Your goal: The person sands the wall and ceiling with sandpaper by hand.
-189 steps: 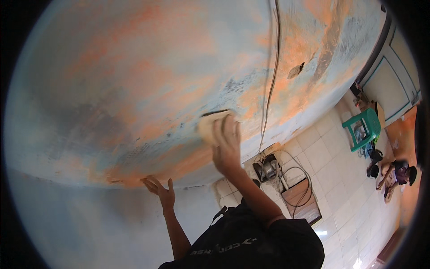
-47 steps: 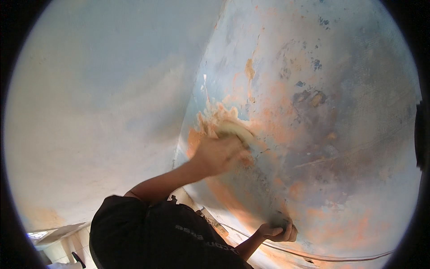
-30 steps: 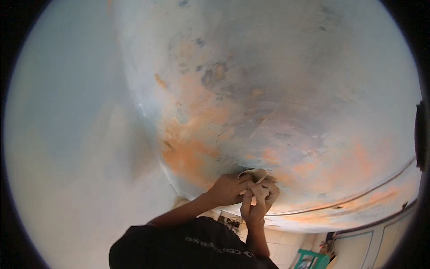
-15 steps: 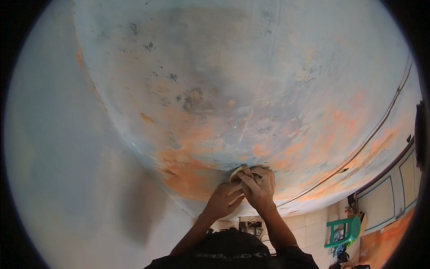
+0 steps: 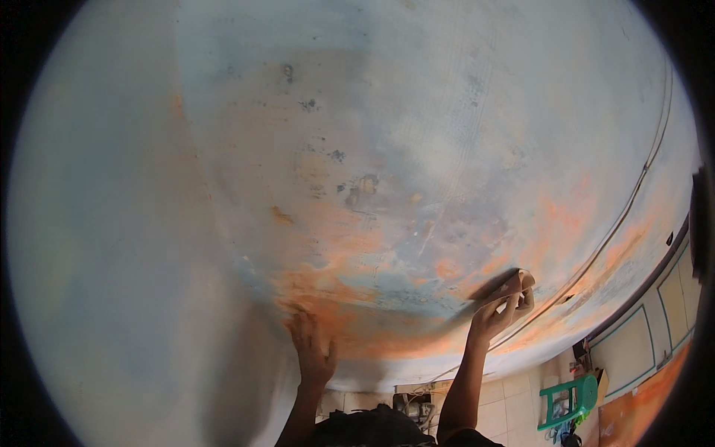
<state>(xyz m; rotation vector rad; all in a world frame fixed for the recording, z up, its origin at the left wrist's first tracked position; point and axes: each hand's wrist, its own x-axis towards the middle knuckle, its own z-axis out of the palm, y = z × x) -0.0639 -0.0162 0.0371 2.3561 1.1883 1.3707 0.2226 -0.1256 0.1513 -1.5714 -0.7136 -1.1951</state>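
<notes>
A large panel [image 5: 417, 186] in pale blue-grey, mottled with orange and dark spots, fills most of the view. My left hand [image 5: 314, 352] rests with its fingers outstretched against an orange patch at the panel's lower left, holding nothing. Over to the right, my right hand [image 5: 493, 316] is at the surface with its fingers bent round a thin, curled tan sheet of sandpaper [image 5: 527, 280]. Part of that sheet is hidden by the fingers, and the hand casts a shadow on the panel beside it.
A dark seam [image 5: 596, 257] runs along the panel's right side. Below right, a green plastic stool [image 5: 570, 402] stands on the tiled floor [image 5: 506, 402], near pale cabinet doors [image 5: 633, 339] and an orange-painted board [image 5: 648, 398]. Some machine-like equipment [image 5: 415, 408] sits below, between my arms.
Both hands were together on the folded sandpaper. Now they are apart: the left has let go and moved left onto the panel, while the right has carried the sandpaper to the right.
</notes>
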